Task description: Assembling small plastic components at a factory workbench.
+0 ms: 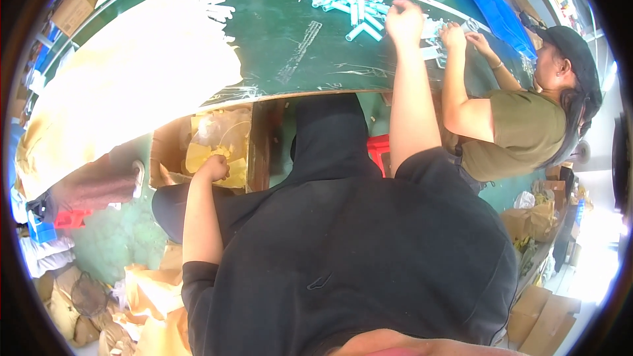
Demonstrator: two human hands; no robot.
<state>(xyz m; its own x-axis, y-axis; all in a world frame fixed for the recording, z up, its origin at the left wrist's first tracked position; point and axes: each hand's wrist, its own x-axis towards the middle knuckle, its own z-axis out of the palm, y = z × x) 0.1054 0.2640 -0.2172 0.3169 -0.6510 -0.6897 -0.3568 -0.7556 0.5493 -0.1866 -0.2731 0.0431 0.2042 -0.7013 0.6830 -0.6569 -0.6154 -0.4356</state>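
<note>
Pale blue plastic tubes point(349, 5) lie in a loose pile on the dark green tabletop point(290, 46), unsorted, so most of the handling looks left to do. The right hand point(403, 21) rests at the pile's edge, fingers curled together, seemingly empty. The left hand point(212, 167) reaches down into an open cardboard box point(165, 158) of yellow sheets point(198, 155), fingers closed, possibly on 1 sheet. A co-worker's hands point(461, 36) work beside.

A small factory packing workshop is shown: a long green surface point(290, 46) is strewn with pale blue tubes point(349, 3), cardboard boxes point(72, 6) are stacked around, and packing scraps are heaped on the floor point(119, 237).
</note>
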